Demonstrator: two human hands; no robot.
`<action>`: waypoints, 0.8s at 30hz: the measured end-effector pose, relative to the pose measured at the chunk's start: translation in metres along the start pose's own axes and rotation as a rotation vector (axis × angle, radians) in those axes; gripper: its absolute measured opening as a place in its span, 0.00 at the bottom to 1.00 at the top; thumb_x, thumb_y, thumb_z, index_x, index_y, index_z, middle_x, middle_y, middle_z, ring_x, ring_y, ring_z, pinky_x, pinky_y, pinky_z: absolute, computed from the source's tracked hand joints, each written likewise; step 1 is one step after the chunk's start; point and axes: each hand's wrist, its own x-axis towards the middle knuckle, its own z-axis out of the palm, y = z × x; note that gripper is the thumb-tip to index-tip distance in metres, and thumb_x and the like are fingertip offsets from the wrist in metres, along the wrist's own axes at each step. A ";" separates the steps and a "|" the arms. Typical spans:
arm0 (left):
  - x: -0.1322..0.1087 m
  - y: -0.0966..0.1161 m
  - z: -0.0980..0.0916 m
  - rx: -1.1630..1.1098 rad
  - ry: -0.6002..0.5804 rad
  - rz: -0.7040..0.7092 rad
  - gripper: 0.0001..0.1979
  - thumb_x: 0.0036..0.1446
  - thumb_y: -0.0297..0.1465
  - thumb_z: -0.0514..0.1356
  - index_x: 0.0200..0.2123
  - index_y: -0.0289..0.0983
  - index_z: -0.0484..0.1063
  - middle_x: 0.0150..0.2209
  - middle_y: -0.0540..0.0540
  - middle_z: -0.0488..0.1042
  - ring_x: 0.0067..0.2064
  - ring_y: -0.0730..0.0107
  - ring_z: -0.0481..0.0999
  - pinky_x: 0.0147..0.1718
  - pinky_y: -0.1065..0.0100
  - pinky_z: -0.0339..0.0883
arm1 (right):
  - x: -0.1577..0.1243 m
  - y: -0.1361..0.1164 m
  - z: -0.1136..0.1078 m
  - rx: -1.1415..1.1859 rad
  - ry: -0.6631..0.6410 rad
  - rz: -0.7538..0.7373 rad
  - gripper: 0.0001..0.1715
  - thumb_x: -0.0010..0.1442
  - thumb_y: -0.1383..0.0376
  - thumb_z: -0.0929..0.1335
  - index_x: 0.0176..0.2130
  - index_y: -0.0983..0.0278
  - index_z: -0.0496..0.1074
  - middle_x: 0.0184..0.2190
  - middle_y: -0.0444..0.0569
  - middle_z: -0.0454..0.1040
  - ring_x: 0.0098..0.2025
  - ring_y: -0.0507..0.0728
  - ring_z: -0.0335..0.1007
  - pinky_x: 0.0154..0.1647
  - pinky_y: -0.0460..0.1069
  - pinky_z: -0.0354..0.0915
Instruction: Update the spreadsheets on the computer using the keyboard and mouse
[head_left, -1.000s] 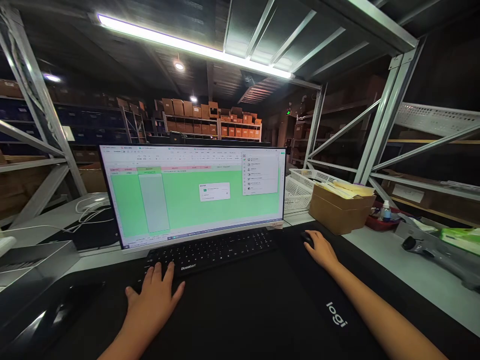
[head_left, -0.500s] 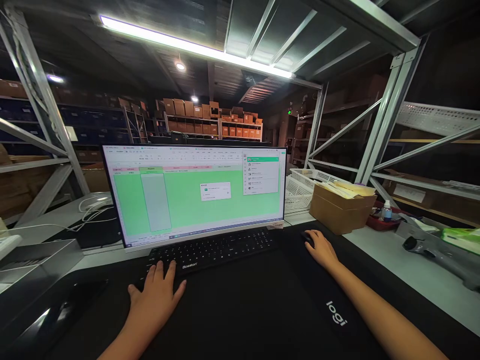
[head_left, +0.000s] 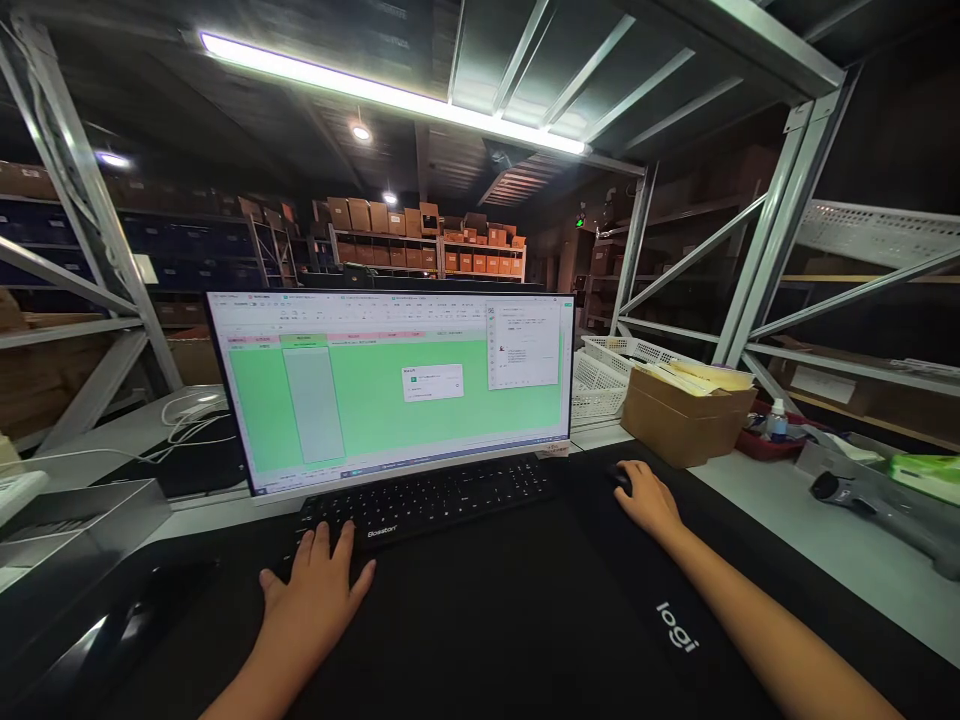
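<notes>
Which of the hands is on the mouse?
The right hand, resting over the black mouse; the left hand instead is spread at the left end of the keyboard.

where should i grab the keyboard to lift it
Probably by both short ends, coming from the near side: the keyboard is long and lies flat, and the monitor stands close behind its far edge. The left hand is at its left end; the right hand is on the mouse.

Left fingers [head_left: 321, 545] spread, right fingers [head_left: 637, 472] curved
</notes>
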 end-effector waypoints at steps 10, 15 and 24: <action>0.001 -0.001 0.000 -0.029 0.000 -0.002 0.34 0.65 0.41 0.40 0.70 0.34 0.48 0.71 0.30 0.50 0.72 0.43 0.49 0.58 0.34 0.54 | -0.001 0.000 0.001 0.029 0.035 -0.023 0.24 0.58 0.63 0.62 0.55 0.60 0.67 0.56 0.51 0.70 0.55 0.59 0.69 0.54 0.53 0.62; 0.001 -0.001 0.001 -0.035 0.008 0.002 0.34 0.64 0.41 0.40 0.70 0.33 0.48 0.71 0.30 0.50 0.72 0.43 0.48 0.59 0.33 0.54 | -0.003 -0.005 -0.005 0.010 0.014 -0.016 0.27 0.58 0.63 0.62 0.58 0.59 0.66 0.59 0.50 0.70 0.55 0.60 0.69 0.56 0.55 0.61; -0.001 -0.001 0.000 -0.039 0.017 0.005 0.33 0.65 0.41 0.41 0.70 0.33 0.49 0.71 0.29 0.50 0.72 0.43 0.48 0.59 0.32 0.53 | -0.002 0.000 0.000 -0.001 0.024 -0.037 0.30 0.58 0.63 0.62 0.60 0.62 0.64 0.59 0.53 0.71 0.56 0.62 0.69 0.57 0.57 0.62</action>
